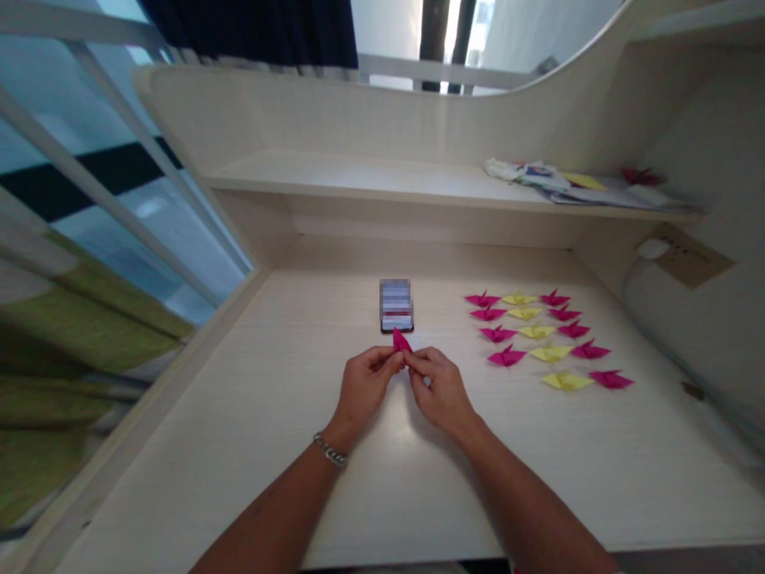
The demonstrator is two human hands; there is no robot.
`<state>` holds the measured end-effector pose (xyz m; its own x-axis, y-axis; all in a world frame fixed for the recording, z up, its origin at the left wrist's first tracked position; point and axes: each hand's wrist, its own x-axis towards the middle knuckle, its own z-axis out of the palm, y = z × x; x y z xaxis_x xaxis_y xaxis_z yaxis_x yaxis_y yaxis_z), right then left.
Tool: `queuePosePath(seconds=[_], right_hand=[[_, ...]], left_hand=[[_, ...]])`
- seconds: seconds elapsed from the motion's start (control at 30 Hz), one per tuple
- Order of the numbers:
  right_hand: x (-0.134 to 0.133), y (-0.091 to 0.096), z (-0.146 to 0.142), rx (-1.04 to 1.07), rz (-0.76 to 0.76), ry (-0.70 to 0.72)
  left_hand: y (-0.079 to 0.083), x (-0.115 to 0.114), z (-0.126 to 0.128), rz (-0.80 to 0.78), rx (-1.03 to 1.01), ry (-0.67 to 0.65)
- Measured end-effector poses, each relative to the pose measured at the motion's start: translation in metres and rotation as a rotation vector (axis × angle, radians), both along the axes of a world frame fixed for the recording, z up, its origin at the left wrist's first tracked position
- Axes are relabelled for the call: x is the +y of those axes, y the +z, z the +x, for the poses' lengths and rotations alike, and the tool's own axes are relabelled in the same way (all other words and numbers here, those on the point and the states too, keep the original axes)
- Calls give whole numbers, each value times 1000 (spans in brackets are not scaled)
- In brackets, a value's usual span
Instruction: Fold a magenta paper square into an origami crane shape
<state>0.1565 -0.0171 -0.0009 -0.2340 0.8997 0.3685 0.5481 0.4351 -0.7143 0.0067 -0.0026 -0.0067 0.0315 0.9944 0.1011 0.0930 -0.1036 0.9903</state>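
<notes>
Between my two hands a small pink folded paper piece [400,341] points upward, its lower part hidden by my fingers. My left hand [367,387] pinches it from the left, and my right hand [439,389] pinches it from the right, with the fingertips of both almost touching. Just beyond the paper lies a phone [396,305] with a lit, blurred screen. To the right, folded paper cranes stand in three columns: pink cranes [498,334] on the left, yellow cranes [536,332] in the middle and more pink cranes [574,329] on the right.
The pale desk [251,414] has a raised shelf [370,177] along its back. Papers [555,182] and a dark red folded piece [642,175] lie on that shelf. At right are a wall socket [687,253] and a cable [642,319]; at left, white bed rails [128,187].
</notes>
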Motion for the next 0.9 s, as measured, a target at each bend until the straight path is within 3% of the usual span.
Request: queuePosePath(seconds=[0.4, 0.6, 0.73, 0.9], right_hand=[[-3, 4, -3, 79, -71, -21], [5, -3, -4, 462, -219, -204], [11, -6, -4, 713, -424, -76], [13, -5, -2, 838, -484, -11]], left_hand=[[1, -1, 1, 14, 27, 0], [5, -4, 3, 18, 59, -11], [10, -6, 5, 35, 74, -67], [8, -6, 3, 54, 100, -91]])
